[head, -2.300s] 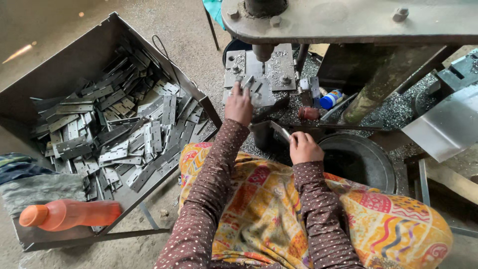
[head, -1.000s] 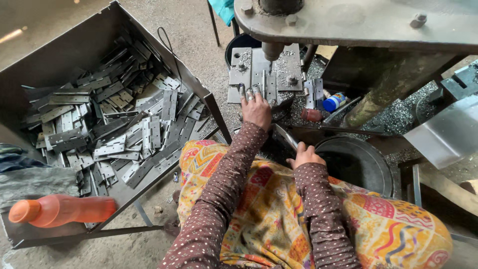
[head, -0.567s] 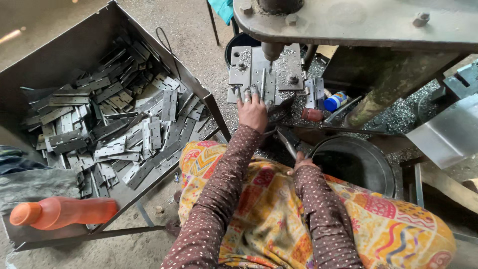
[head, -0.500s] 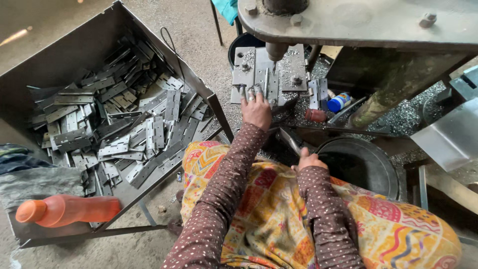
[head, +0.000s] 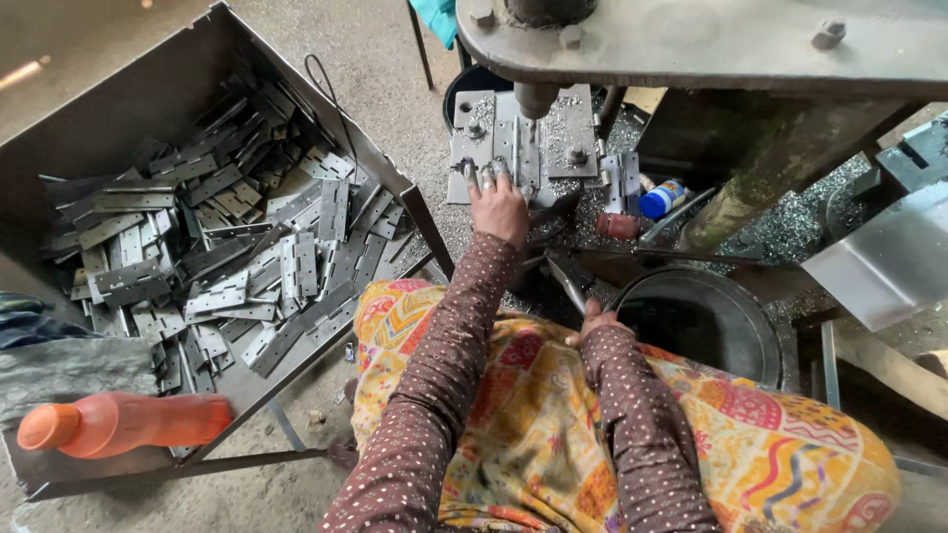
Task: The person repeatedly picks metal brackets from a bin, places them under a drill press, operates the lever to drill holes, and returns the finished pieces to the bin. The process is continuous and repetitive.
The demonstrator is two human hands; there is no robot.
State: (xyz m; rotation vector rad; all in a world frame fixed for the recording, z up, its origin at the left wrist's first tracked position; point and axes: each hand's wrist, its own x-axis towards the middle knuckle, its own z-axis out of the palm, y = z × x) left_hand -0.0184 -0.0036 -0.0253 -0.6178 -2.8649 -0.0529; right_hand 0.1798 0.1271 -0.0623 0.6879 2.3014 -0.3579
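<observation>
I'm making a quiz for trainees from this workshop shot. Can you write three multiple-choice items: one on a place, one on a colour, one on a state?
1. Where does the left hand rest?
A. in the bin of hinges
B. on the metal fixture plate under the press
C. on the bottle

2. What colour is the bottle at lower left?
A. orange
B. green
C. white

3. What is in the right hand?
A. nothing
B. a blue cap
C. a thin metal piece

Key: 1 B, its fingers lie on the plate; 2 A, body and cap are orange; 3 C, the strip sticks up from that hand.
</observation>
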